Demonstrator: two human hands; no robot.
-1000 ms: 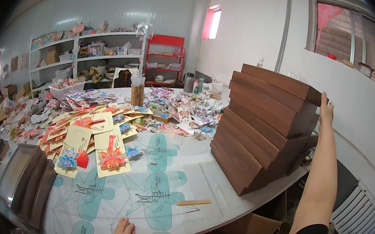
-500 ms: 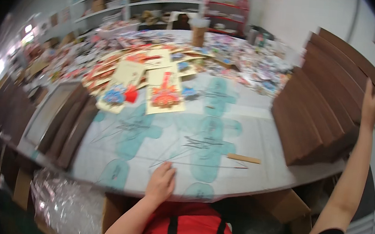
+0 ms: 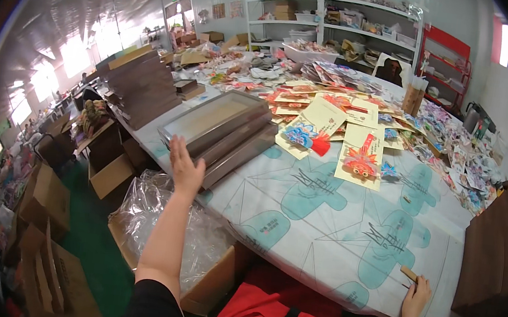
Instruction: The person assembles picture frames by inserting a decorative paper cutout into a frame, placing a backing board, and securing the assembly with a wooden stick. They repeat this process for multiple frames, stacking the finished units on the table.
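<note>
My left hand (image 3: 186, 167) is open, fingers spread against the near end of a short stack of brown box frames. The top frame (image 3: 211, 120) has a clear pane with a pale backing. At the table's near right, my right hand (image 3: 416, 296) has its fingers closed over one end of a flat wooden stick (image 3: 408, 274); the other end sticks out past them. Beyond, cream cards (image 3: 361, 170) carry red and blue fish-like ornaments, some overlapping in a pile. The table has a white sheet (image 3: 331, 247) printed with teal shapes.
Tall brown stacks stand at the right edge (image 3: 495, 246) and back left (image 3: 140, 88). Below the table's left side is a carton with clear plastic wrap (image 3: 166, 223). More cartons (image 3: 45, 201) stand on the green floor. Colourful packets and a brown-and-clear container (image 3: 413, 98) cover the far side.
The view has swung left. My right hand has left the tall brown stack and come down to the wooden stick. My left hand has moved from the table sheet to the short frame stack.
</note>
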